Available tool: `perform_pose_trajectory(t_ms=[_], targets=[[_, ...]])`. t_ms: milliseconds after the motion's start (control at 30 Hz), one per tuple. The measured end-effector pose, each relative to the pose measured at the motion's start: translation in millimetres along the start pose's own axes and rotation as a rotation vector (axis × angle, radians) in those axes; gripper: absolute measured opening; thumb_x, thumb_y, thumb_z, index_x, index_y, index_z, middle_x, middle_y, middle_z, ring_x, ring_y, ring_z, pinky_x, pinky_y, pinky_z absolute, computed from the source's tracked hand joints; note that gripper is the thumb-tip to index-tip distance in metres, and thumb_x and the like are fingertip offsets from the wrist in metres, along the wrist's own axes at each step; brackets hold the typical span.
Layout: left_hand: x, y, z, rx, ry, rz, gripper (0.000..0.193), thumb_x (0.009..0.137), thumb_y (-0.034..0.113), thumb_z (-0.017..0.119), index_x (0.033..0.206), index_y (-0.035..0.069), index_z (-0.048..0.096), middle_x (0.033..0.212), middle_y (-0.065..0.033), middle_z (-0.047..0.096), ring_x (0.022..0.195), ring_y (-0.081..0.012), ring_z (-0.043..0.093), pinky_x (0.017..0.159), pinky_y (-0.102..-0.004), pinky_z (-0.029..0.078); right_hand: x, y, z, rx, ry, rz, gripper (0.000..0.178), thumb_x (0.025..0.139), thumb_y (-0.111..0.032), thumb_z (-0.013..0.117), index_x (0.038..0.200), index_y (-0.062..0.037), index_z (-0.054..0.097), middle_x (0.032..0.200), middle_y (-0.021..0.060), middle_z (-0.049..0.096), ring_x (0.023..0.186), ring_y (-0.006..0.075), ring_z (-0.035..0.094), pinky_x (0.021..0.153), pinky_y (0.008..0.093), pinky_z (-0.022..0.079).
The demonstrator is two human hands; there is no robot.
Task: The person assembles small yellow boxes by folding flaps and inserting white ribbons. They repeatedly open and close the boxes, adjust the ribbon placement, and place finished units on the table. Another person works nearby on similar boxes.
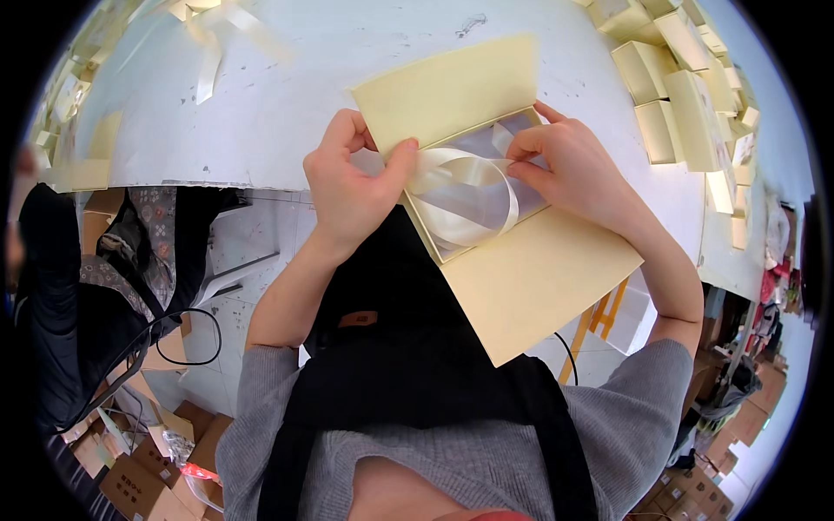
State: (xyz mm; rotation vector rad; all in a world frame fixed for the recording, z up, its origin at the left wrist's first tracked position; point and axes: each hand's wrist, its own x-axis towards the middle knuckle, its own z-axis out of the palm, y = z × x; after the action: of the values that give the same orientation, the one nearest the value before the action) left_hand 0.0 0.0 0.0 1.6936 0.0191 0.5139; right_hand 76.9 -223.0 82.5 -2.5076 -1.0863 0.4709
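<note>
A cream cardboard gift box point(547, 276) lies tilted at the table's near edge, its two flaps folded out, one toward the far side and one toward me. Inside the tray a loop of cream satin ribbon point(465, 227) curls over a pale grey lining. My left hand point(358, 178) grips the box at its left side, thumb on the rim near the far flap. The fingertips of my right hand point(569, 165) are closed in a pinch on the ribbon, over the box's right end.
Stacks of cream boxes point(691, 104) stand at the table's right edge, with more at the far left. Loose ribbon strips point(208, 65) lie on the white table point(287, 95). A person in dark clothing point(52, 286) is at the left. Brown cartons point(143, 486) sit on the floor.
</note>
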Motion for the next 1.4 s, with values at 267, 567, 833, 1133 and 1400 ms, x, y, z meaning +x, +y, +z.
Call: perform_pose_trajectory(t_ms=[267, 567, 833, 1133, 1400], targets=[[5, 4, -14, 0.052, -0.038, 0.024, 0.024, 0.075, 0.001, 0.071, 0.096, -0.004, 0.060, 0.085, -0.0081, 0.069, 0.078, -0.0098, 0.063, 0.070, -0.0232, 0.049, 8, -3, 10, 0.062, 0.101, -0.072, 0.006, 0.078, 0.002, 0.063, 0.076, -0.0042, 0.065, 0.070, 0.0062, 0.064, 0.061, 0.0257, 0.057, 0.117, 0.0458, 0.024], [72, -16, -30, -0.046, -0.590, -0.270, 0.044, 0.085, 0.036, 0.063, 0.115, 0.005, 0.063, 0.111, -0.0108, 0.068, 0.097, -0.0170, 0.065, 0.084, -0.0287, 0.050, 3, 14, 17, -0.041, 0.207, -0.349, 0.010, 0.073, 0.003, 0.066, 0.073, -0.0059, 0.061, 0.066, 0.0079, 0.060, 0.072, 0.0269, 0.060, 0.114, 0.0421, 0.031], [96, -15, 40, 0.543, -0.982, -0.076, 0.025, 0.085, 0.016, 0.064, 0.104, 0.002, 0.069, 0.094, -0.0061, 0.072, 0.081, -0.0142, 0.067, 0.072, -0.0301, 0.052, 4, 16, 17, -0.079, 0.156, -0.405, 0.008, 0.075, 0.002, 0.066, 0.076, -0.0059, 0.062, 0.077, 0.0045, 0.065, 0.086, 0.0222, 0.061, 0.111, 0.0403, 0.034], [163, -64, -84, 1.129, 0.146, 0.504, 0.040, 0.081, 0.014, 0.068, 0.120, 0.008, 0.061, 0.099, -0.0191, 0.069, 0.089, -0.0310, 0.068, 0.082, -0.0428, 0.052, 0, 24, 19, -0.091, 0.090, -0.402, 0.008, 0.078, -0.001, 0.065, 0.082, -0.0077, 0.065, 0.079, 0.0035, 0.064, 0.087, 0.0220, 0.061, 0.102, 0.0387, 0.038], [17, 68, 21, 0.763, -0.520, 0.562, 0.023, 0.082, 0.016, 0.071, 0.099, 0.004, 0.062, 0.071, -0.0047, 0.064, 0.063, -0.0214, 0.065, 0.054, -0.0318, 0.049, 4, 18, 9, 0.051, 0.125, -0.394, 0.008, 0.077, -0.003, 0.068, 0.084, -0.0052, 0.066, 0.081, 0.0069, 0.065, 0.083, 0.0288, 0.061, 0.084, 0.0383, 0.048]])
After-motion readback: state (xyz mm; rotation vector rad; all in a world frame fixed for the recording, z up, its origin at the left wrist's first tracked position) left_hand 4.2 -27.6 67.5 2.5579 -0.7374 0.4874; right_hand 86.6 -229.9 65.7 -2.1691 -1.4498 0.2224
